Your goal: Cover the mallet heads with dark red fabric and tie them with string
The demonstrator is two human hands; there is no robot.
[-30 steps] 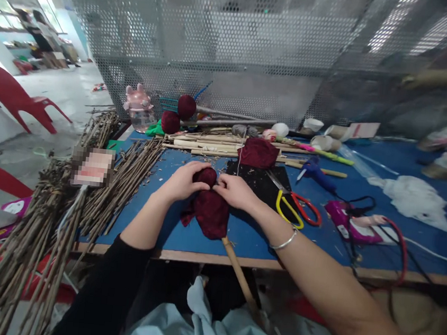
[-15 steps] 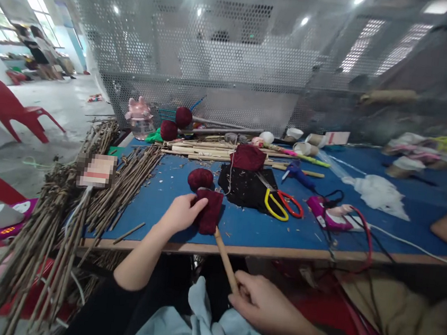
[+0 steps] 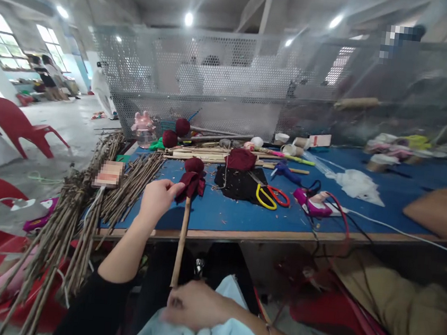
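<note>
Head view: nearest, the R hand (image 3: 193,305) is half curled by the low end of the stick (image 3: 181,237); it's blurry, so can't tell if it has hold. The stick runs to 12 o'clock & its top meets the dark red cloth (image 3: 194,184), over the blue table (image 3: 210,214). L hand (image 3: 158,198) pinches the cloth at its 9 o'clock edge, thumb & finger almost together. Best, I think: hold the stick still & pinch softly, b/c a hard tug may twist the cloth. Scissors (image 3: 265,186) are at 3 o'clock from it. The red ball (image 3: 194,165) sits just past it, at 12.
</note>
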